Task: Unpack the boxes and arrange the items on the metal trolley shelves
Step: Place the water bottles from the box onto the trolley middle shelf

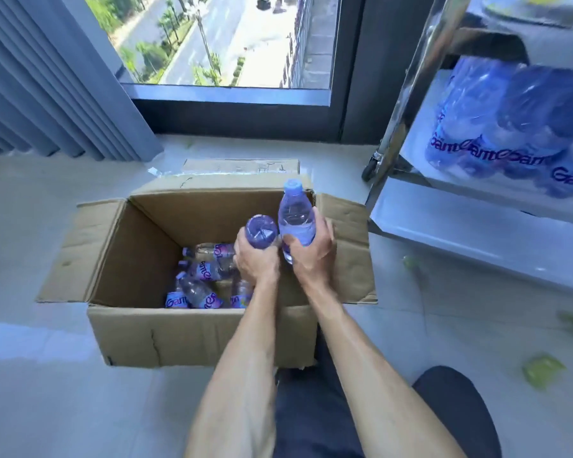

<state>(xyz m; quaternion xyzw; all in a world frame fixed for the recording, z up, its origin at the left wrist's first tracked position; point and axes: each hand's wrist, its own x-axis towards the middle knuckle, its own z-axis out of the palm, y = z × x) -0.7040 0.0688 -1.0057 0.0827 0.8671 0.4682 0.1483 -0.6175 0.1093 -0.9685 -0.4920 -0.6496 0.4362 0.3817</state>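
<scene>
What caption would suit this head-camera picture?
Both hands, left and right, each lift a water bottle from the open cardboard box beside the metal trolley.

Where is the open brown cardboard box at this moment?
In the head view the open brown cardboard box sits on the pale floor at centre-left, below the window, left of the metal trolley.

Both hands over open carton, each gripping a bottle. Below and left of them: loose bottles cover the carton floor. Right flap lies flat beneath right hand. Further right, trolley lower shelf bare at front edge; shelf above crowded with bottles.
</scene>
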